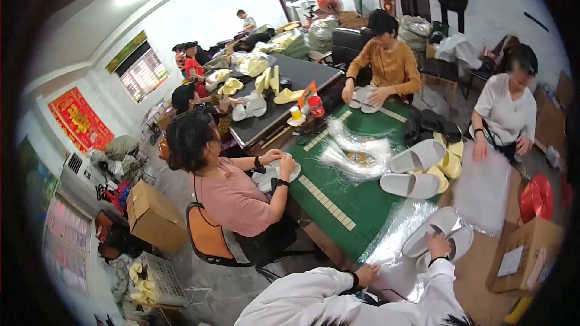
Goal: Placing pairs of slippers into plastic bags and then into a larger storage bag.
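My right hand (pixel 439 246) is closed on a pair of light grey slippers (pixel 440 222), its fingers at the near end between the two. The slippers lie over a sheet-like clear plastic bag (pixel 403 236) that shines in the light at the table's near edge. At the bag's near left edge, my left hand (pixel 367 274) has its fingers drawn together on the plastic; the fingertips are small here. Both arms wear white sleeves with dark bands at the wrists. Just beyond, more grey slippers (pixel 417 157) rest on yellow slippers (pixel 448 164).
A pile of clear bags (pixel 356 154) lies on the green table (pixel 320 188). Co-workers sit left, far and right, two handling slippers. Flat plastic bags (pixel 483 190) are stacked at the right, near a cardboard box (pixel 527 256) and a red bag (pixel 536 198). An orange chair (pixel 208 233) stands left.
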Available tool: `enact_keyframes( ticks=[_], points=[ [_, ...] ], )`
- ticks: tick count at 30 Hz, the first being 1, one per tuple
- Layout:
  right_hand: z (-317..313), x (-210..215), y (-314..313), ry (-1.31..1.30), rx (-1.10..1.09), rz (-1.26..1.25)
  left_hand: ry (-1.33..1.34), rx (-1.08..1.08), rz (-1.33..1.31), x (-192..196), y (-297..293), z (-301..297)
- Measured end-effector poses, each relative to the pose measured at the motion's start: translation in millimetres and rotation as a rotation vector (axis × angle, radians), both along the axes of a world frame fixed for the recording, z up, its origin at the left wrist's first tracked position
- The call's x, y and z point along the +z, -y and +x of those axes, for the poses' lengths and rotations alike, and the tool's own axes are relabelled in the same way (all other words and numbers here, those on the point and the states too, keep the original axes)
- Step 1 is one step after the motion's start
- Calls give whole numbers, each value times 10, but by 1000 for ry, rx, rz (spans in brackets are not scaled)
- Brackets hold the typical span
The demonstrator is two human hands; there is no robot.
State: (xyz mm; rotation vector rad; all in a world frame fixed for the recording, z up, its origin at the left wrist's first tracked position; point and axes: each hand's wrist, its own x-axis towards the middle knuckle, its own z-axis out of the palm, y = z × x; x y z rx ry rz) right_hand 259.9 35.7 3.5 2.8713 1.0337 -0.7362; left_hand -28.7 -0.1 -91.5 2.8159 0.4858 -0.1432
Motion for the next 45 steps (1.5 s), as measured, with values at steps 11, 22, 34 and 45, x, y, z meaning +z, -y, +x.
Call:
enact_keyframes(
  ticks=[11,22,34,45],
  points=[
    [270,-670,47,20,-123,181,-69,-28,-36,-292,-37,20],
    [-107,-747,946,-91,-131,931,-12,-53,-153,114,-186,64],
    [-669,451,2217,-846,-583,648,62,-193,20,759,-584,203],
    [-1642,653,2573,-945,-410,572,421,-242,-89,487,-910,310]
  ],
)
